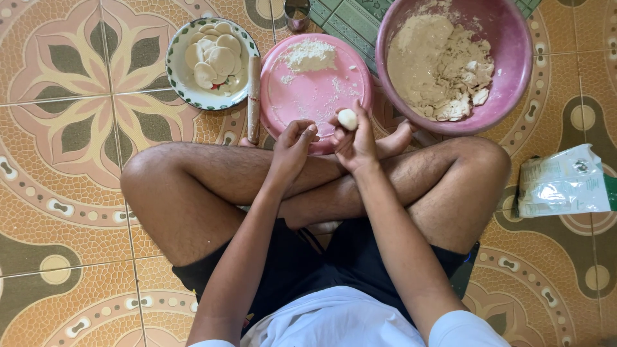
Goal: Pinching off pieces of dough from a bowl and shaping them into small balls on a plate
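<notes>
White shirt cloth [340, 321] fills the bottom edge closest to my view, cut off by the frame, with dark shorts [302, 257] above it and the crossed bare legs beyond. From there I go to the dough ball [348, 119], small, pale and round, which sits up at the fingertips of the right hand [357, 142]; that grip is pinching the ball between thumb and fingers, just over the near rim of the pink plate [315, 96]. Close beside it the left hand [292, 144] has its fingers curled inward, loosely pressed together, and I see nothing in it, though its palm is turned away from me so I cannot be sure. On the pink plate lies a heap of white flour [310, 54] with loose dusting scattered around it; the hands hide the plate's near edge. A wooden rolling pin [254, 96] lies along the plate's left side, touching or nearly touching it. Left of that stands a patterned white bowl [177, 77] holding a pile of flat pale dough discs [215, 54]. To the right a big pink basin [514, 77] holds a mass of dough [437, 64], smooth on one side and broken into flakes on the other; its top is cut off. A metal cup [297, 13] is only partly visible at the top edge. A plastic bag [565, 183] lies on the tiled floor [64, 193] at right.
</notes>
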